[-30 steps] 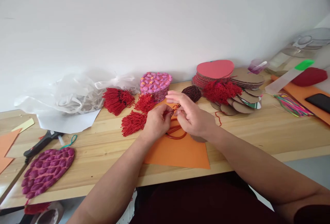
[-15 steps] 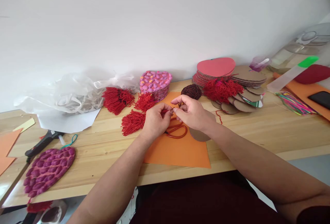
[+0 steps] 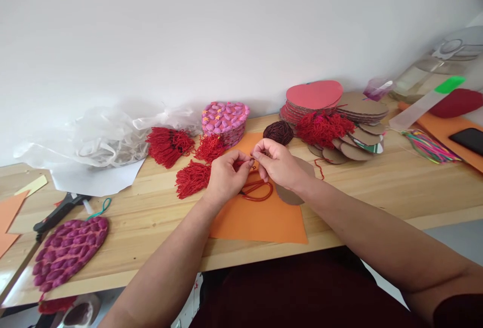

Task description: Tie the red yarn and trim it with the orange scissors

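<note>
My left hand point(image 3: 228, 174) is closed, thumb and finger pinched. A red yarn tassel point(image 3: 192, 179) reaches out from behind it to the left, and a bit of red shows between its fingers. Against it, my right hand point(image 3: 274, 163) pinches a thin dark yarn strand, mostly hidden by the fingers. Under the hands lie orange-handled scissors point(image 3: 260, 197), blades hidden, on an orange sheet point(image 3: 260, 225). A cardboard piece point(image 3: 290, 194) sits partly beneath my right wrist. Behind the hands rests a dark brown yarn ball point(image 3: 278, 132).
More red tassels point(image 3: 169, 147) lie left, beside pink-and-purple decorated hearts point(image 3: 225, 119) in a stack. Red-topped cardboard hearts point(image 3: 315, 94) and a red yarn bundle point(image 3: 324, 129) stand right. A glue gun point(image 3: 60, 212) and purple heart point(image 3: 71, 250) are left; a phone point(image 3: 468, 142) is far right.
My right hand's fingertips have drawn in closer to my left fingertips, with the thumb now tucked lower. The whole view has shifted slightly; the things on the table stay put.
</note>
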Tool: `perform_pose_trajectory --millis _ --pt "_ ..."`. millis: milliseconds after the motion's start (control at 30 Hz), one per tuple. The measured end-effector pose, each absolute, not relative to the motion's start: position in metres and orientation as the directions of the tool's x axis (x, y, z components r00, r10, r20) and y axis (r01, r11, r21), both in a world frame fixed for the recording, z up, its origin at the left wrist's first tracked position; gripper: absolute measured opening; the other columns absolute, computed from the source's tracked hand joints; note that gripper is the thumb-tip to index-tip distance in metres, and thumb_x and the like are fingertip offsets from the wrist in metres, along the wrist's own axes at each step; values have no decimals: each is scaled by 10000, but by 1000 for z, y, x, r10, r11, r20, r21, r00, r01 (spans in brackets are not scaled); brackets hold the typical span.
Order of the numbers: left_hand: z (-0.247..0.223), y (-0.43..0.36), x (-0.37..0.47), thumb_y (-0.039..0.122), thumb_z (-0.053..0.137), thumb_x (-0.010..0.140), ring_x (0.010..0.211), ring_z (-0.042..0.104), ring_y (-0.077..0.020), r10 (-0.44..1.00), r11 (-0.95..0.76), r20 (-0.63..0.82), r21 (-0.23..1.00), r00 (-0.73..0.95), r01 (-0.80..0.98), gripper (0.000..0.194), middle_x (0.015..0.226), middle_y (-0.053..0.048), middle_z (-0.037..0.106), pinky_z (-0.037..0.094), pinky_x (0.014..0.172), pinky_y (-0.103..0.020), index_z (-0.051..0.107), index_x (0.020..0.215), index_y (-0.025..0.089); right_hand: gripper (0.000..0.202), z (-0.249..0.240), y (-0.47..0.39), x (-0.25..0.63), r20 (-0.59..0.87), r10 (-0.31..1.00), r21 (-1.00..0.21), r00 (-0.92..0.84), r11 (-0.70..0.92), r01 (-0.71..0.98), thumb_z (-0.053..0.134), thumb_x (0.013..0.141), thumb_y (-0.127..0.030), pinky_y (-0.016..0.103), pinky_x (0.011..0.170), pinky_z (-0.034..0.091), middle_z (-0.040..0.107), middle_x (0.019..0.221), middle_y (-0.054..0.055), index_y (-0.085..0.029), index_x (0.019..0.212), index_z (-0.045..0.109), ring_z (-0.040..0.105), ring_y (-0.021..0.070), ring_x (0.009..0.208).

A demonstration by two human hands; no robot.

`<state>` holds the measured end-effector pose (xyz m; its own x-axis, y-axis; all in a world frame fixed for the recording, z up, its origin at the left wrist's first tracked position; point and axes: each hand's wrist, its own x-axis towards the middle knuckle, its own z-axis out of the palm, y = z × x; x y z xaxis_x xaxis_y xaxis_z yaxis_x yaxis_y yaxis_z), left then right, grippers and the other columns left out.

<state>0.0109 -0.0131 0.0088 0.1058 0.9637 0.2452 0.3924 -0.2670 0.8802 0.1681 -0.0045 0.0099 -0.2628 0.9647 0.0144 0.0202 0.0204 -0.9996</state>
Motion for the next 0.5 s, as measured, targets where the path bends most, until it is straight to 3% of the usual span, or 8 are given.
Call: perform_pose_trajectory --millis 167,367,500 --pt "11 -12 8 290 697 775 656 600 -151 973 -231 214 908 88 350 132 706 -29 689 454 601 -253 670 714 177 222 5 2 167 79 980 -996 -181 69 -60 619 890 -382 184 384 367 517 590 -79 -220 839 476 498 69 382" --pt "16 -16 10 329 700 762 579 543 -120 984 -160 125 931 127 329 178 668 -8 668 409 548 -239 656 702 167 342 10 26 185 170 979 -972 114 186 -146 730 805 -465 180 415 461 600 775 -16 -210 810 502 575 77 526" --pt "18 -16 11 329 694 758 544 520 -112 988 -124 81 928 134 351 176 644 -5 665 394 524 -236 668 707 163 413 16 23 188 131 991 -954 -7 124 -272 738 786 -537 185 426 480 629 829 -7 -226 864 478 654 127 664"
